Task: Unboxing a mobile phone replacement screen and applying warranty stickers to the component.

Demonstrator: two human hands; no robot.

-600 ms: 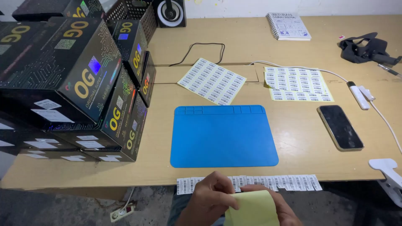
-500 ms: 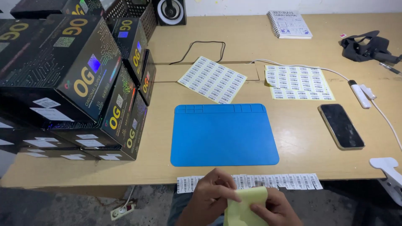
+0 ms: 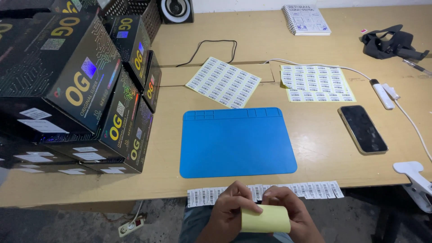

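While both hands work at the near edge of the bench (image 3: 315, 148), the left hand (image 3: 227, 213) and the right hand (image 3: 292, 211) each pinch an end of a pale yellow backing sheet (image 3: 265, 219), which is curled into a loose roll between them, just below the bench edge. Both wrists are cut off by the bottom of the frame.

Just above the hands, a strip of barcode stickers (image 3: 265, 191) lies along the bench edge; its small labels are too many and too fine to count. Beyond it sits one blue mat (image 3: 237, 143) with a row of shallow compartments along its far rim; what lies in them cannot be made out.

Two sheets of barcode labels lie farther back: a tilted one (image 3: 223, 82) and a yellow-edged one (image 3: 317, 83). One dark phone (image 3: 362, 129) rests face up to the right, near a white cable (image 3: 405, 112).

On the left stand stacked black boxes (image 3: 76, 90) with gold lettering, at least six showing, several cut off by the frame. Behind them, a black mesh basket (image 3: 135, 9) is mostly hidden, its contents unseen. A round speaker (image 3: 176, 9), a spiral notebook (image 3: 306, 19), a black strap bundle (image 3: 391, 42) and a white clamp (image 3: 416, 177) are each single items, the speaker and the clamp partly cropped.
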